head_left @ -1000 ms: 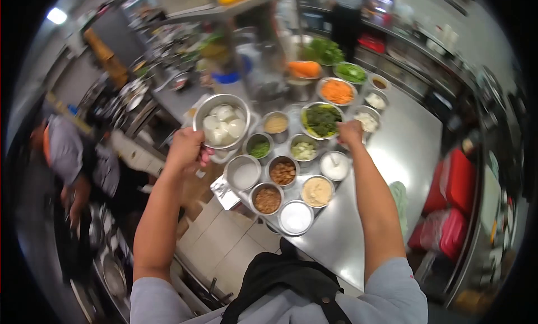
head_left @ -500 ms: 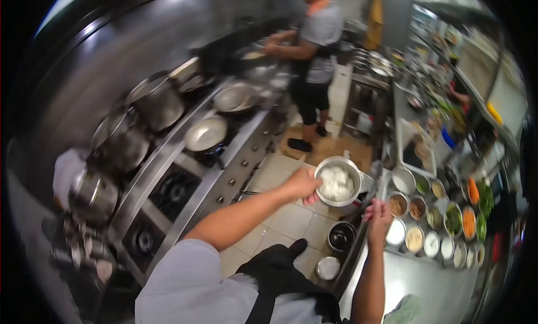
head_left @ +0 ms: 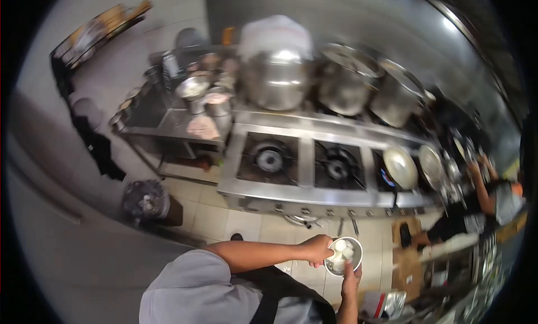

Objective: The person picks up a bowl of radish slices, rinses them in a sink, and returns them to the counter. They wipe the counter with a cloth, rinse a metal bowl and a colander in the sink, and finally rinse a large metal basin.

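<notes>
My left hand (head_left: 318, 250) is closed on the left rim of a round metal bowl (head_left: 359, 255). Several white, rounded pieces (head_left: 340, 251) lie inside it; what they are I cannot make out. On the bowl's lower right side is my right hand (head_left: 351, 279), its thumb over the rim and its other fingers mostly hidden beneath. Between them, both hands hold the bowl out in front of my body, above the tiled floor.
Ahead runs a stove (head_left: 305, 195) with bare burners and a pan (head_left: 400, 168) over a blue flame. Large pots (head_left: 277, 80) line its back. At left are a side table (head_left: 168, 122) with metal containers and a lined bin (head_left: 147, 199). Another person (head_left: 493, 203) works at far right.
My view has swung left, from the aisle and ingredient counter to the stove and side table. My right hand, apart from the bowl before, now grips it; my left hand keeps hold.
</notes>
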Tool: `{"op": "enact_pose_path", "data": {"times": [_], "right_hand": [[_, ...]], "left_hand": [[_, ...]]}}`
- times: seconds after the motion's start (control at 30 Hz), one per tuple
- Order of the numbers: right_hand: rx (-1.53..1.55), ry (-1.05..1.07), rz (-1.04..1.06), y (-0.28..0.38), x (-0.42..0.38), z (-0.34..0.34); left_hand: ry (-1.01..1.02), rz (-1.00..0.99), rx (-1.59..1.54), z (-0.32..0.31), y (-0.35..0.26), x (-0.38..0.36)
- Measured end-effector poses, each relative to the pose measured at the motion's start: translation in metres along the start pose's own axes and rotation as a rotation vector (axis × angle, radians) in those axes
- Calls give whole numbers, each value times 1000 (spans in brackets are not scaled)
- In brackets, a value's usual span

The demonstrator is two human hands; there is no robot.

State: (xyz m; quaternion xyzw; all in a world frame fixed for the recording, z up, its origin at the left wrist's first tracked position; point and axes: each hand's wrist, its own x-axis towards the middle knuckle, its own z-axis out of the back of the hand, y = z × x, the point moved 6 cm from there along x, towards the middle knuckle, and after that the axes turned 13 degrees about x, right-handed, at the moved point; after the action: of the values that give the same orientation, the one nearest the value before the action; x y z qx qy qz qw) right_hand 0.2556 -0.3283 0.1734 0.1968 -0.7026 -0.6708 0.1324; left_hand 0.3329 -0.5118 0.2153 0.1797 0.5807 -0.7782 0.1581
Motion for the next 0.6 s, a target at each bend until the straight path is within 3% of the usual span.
{"op": "enact_pose_path", "data": {"times": [0.07,0.1,0.2,0.23,0.27,0.37,0.47,0.6], "right_hand": [[295,151,-347,-36,29,-72],[289,176,-420,-46,43,-108],[276,279,-448,-56,69,-219],[238,161,-476,-66,74,-244],[111,235,-462,-71,84,-268],[300,314,-504,-74,92,-352],[204,316,-446,-65,107,-398],[188,364,-462,-37,136,-443]], "left_hand": [[-112,53,-71,60,37,-25],[-150,72,-94,87,56,-39],[-240,120,-204,172,111,-76],[-236,120,-247,197,129,-84],[-235,114,-292,217,144,-88],[-197,115,-322,283,187,-102],[-169,80,-395,331,221,-105],[-321,191,-468,382,273,-107]]}}
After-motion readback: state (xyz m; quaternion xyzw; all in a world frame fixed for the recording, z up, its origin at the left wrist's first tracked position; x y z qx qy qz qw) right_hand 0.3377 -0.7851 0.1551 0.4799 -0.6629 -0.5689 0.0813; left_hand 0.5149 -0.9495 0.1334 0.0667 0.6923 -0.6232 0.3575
